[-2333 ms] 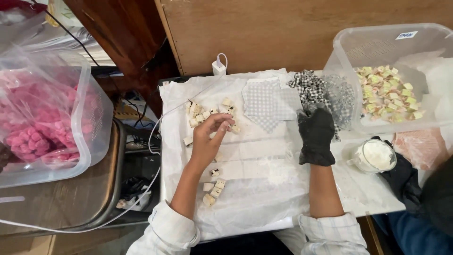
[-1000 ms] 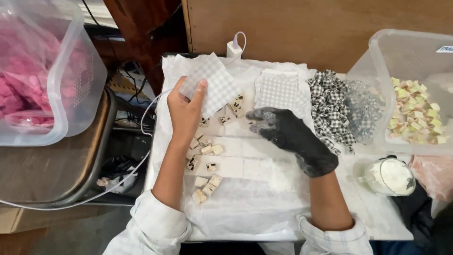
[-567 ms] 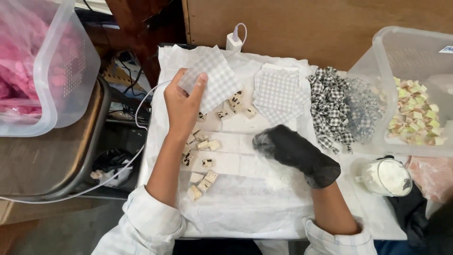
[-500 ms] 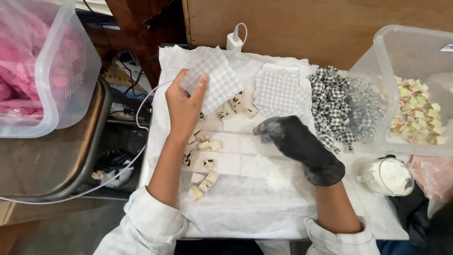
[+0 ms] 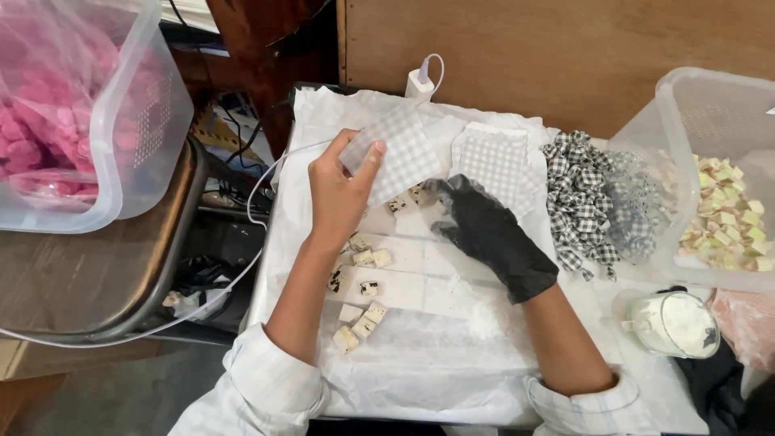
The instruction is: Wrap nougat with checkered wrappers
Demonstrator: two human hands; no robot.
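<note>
Checked paper square (image 5: 401,153) in left hand (image 5: 337,194)

Bare left hand (image 5: 339,194) raised, fingers pinched in a grip, black-gloved right hand (image 5: 488,234) lowered, fingers curled

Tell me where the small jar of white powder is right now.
In the head view the jar of white powder stands at the lower right of the table, just below the clear bin of wrapped pieces and right of the gloved right hand.
</note>
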